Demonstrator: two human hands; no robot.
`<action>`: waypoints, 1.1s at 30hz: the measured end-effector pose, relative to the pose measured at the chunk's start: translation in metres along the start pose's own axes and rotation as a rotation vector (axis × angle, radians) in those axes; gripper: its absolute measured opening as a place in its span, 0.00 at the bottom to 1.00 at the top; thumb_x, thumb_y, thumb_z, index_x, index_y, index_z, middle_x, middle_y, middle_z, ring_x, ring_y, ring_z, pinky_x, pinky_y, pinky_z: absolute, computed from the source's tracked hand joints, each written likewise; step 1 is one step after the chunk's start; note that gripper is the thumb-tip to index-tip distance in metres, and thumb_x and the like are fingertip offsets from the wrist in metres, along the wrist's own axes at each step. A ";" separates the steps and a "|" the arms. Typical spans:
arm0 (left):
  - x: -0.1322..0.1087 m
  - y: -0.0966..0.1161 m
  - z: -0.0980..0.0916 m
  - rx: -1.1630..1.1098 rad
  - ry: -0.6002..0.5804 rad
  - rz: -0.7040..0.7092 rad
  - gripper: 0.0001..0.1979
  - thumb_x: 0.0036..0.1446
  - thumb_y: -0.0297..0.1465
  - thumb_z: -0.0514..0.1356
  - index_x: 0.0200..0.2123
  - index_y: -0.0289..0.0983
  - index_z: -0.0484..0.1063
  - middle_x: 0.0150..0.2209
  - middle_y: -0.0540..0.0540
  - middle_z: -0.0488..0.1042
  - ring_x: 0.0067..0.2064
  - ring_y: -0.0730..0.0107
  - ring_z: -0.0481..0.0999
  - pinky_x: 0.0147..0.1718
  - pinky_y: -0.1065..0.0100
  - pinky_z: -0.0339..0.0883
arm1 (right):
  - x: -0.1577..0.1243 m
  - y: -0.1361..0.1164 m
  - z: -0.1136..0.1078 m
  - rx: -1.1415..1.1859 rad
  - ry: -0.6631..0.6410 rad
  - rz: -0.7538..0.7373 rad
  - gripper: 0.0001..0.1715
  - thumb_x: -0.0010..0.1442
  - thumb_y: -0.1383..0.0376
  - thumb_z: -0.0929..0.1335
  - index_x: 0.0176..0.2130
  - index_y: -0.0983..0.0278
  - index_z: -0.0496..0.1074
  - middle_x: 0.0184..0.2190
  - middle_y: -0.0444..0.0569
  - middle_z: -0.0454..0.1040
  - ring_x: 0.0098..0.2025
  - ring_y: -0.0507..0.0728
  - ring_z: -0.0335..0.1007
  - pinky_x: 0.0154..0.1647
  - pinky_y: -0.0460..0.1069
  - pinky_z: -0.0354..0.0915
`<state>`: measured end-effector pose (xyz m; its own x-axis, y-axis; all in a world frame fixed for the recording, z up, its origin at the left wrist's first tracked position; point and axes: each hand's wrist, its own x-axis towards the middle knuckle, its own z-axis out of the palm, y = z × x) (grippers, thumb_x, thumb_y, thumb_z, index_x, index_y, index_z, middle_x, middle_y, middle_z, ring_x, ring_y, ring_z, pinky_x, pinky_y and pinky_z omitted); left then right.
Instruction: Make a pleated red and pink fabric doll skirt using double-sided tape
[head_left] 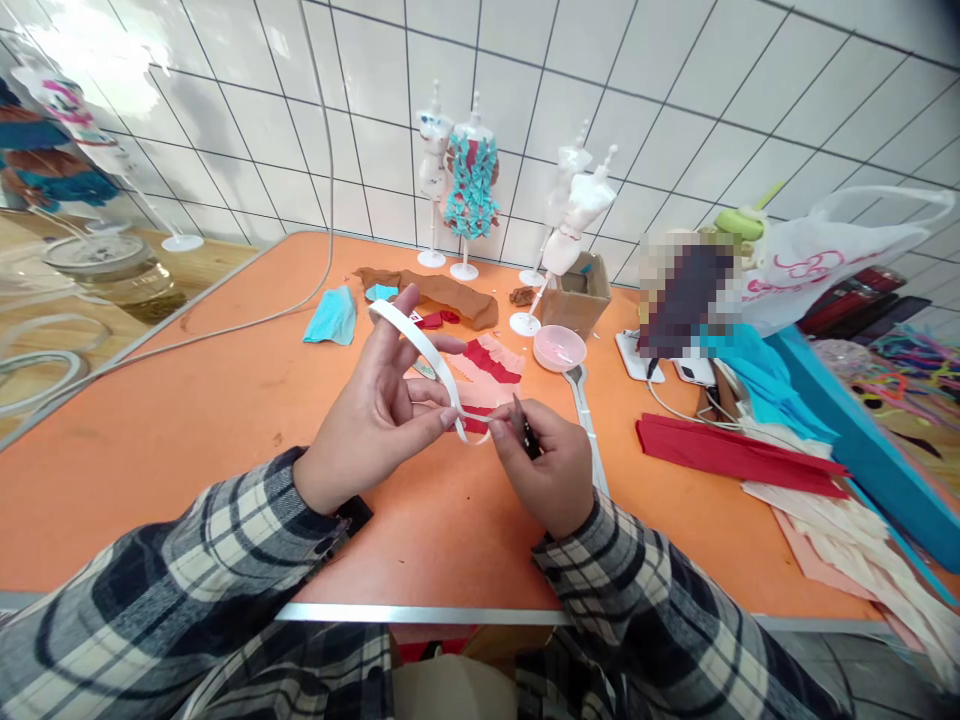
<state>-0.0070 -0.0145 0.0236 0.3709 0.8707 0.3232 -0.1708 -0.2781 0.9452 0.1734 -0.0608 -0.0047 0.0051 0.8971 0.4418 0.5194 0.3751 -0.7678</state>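
My left hand (375,415) holds a white roll of tape (420,345) over the orange table (225,400), with its fingers through and around the ring. Thumb and fingertip pinch the tape's loose end near the right hand. My right hand (544,465) is closed on a thin dark tool (525,430) and also touches the tape end. Just behind the hands lie red and pink crepe paper pieces (491,365).
Small white dress forms stand at the back, one (471,185) clad in teal and red paper, another (574,215) bare. A pink bowl (559,347), a cardboard box (581,290), a brown paper strip (442,290), teal paper (332,315), red folded paper (720,450) and a white bag (817,255) lie around.
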 end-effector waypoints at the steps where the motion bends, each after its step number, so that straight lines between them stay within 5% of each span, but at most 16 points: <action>1: 0.000 0.000 0.000 0.008 -0.006 -0.012 0.49 0.50 0.29 0.70 0.68 0.56 0.47 0.57 0.41 0.67 0.33 0.71 0.78 0.33 0.64 0.79 | 0.002 0.001 0.000 -0.020 0.033 0.007 0.12 0.63 0.58 0.65 0.31 0.62 0.71 0.20 0.41 0.63 0.22 0.50 0.57 0.24 0.46 0.55; 7: 0.002 -0.001 0.001 0.101 0.017 -0.037 0.50 0.49 0.26 0.69 0.69 0.56 0.45 0.57 0.41 0.65 0.30 0.78 0.74 0.30 0.68 0.77 | 0.008 0.006 0.000 0.015 0.086 0.091 0.12 0.62 0.56 0.67 0.35 0.62 0.72 0.21 0.42 0.65 0.23 0.51 0.58 0.25 0.47 0.56; 11: 0.002 -0.005 0.000 0.129 0.041 -0.017 0.50 0.50 0.24 0.67 0.69 0.56 0.45 0.59 0.41 0.64 0.31 0.78 0.74 0.30 0.71 0.77 | 0.003 0.005 0.001 0.183 -0.085 0.163 0.19 0.65 0.51 0.63 0.50 0.60 0.67 0.18 0.38 0.61 0.19 0.51 0.56 0.22 0.47 0.54; 16: 0.002 -0.009 0.000 0.209 0.089 -0.013 0.49 0.51 0.23 0.65 0.69 0.54 0.44 0.57 0.41 0.64 0.32 0.77 0.75 0.30 0.71 0.77 | -0.005 0.005 0.009 0.355 -0.394 0.258 0.24 0.69 0.47 0.57 0.35 0.61 0.66 0.18 0.37 0.58 0.16 0.47 0.53 0.17 0.44 0.53; 21: 0.001 -0.008 0.002 0.252 0.084 0.025 0.49 0.52 0.22 0.64 0.70 0.54 0.43 0.55 0.41 0.65 0.33 0.76 0.74 0.30 0.72 0.77 | -0.004 0.008 0.017 0.498 -0.400 0.502 0.25 0.68 0.44 0.56 0.35 0.60 0.63 0.19 0.35 0.55 0.12 0.46 0.50 0.08 0.43 0.52; 33: -0.001 -0.010 0.004 0.334 0.061 0.005 0.50 0.52 0.23 0.63 0.70 0.55 0.40 0.56 0.40 0.64 0.33 0.74 0.75 0.26 0.71 0.76 | -0.002 0.008 0.017 0.459 -0.379 0.527 0.22 0.67 0.47 0.57 0.34 0.60 0.64 0.19 0.36 0.55 0.12 0.46 0.51 0.07 0.42 0.54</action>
<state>-0.0016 -0.0144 0.0139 0.3137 0.8889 0.3339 0.1396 -0.3910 0.9098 0.1624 -0.0555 -0.0193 -0.1812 0.9707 -0.1579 0.1251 -0.1365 -0.9827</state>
